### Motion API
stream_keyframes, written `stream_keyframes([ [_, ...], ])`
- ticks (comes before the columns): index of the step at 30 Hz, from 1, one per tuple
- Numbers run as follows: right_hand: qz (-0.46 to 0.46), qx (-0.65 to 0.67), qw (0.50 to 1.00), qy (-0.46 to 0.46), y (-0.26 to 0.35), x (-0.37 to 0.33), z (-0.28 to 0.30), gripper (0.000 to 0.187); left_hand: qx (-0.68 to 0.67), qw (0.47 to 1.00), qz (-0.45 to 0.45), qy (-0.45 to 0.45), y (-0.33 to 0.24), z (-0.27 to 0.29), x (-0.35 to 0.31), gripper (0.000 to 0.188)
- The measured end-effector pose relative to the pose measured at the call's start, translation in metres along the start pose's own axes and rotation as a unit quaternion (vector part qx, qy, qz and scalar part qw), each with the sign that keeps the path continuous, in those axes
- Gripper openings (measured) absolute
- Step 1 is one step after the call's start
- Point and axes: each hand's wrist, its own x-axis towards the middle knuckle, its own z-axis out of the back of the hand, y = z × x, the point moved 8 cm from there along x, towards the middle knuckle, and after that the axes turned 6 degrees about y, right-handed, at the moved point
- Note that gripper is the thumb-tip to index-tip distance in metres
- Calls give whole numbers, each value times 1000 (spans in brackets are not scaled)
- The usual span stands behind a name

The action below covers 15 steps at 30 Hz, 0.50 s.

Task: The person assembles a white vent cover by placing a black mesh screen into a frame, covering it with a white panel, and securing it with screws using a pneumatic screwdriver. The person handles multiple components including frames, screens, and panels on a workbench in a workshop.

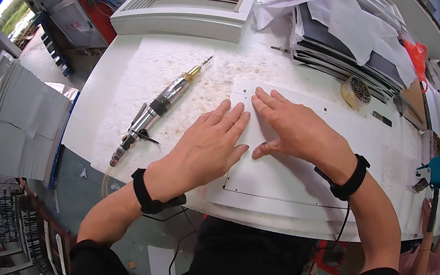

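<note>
Both my hands rest on a flat white panel (292,188) with small dark holes near its edges. My left hand (207,144) lies over its left edge, fingers stretched out and pointing away from me. Across the panel's upper left part, my right hand (295,127) is spread, thumb apart from the fingers. Neither hand holds anything. A pneumatic drill (162,106) lies to the left of my left hand, its bit (207,61) toward the far side and an air hose (106,180) at its near end.
Stacked white louvred frames (182,26) stand at the far left of the table (107,92). Dark sheets (352,49) under white wrapping and a tub of screws (356,93) are at the far right. White boards (29,120) are piled left. Another person's hands (435,218) show at the right.
</note>
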Motion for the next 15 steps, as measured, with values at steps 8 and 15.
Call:
stream_keyframes([
  [8,45,-59,997,-4,-4,-7,4,110,-9,997,-17,71,0,2,9,62],
  [15,53,-50,997,-23,-6,-6,2,109,-14,991,-14,131,21,5,27,75],
])
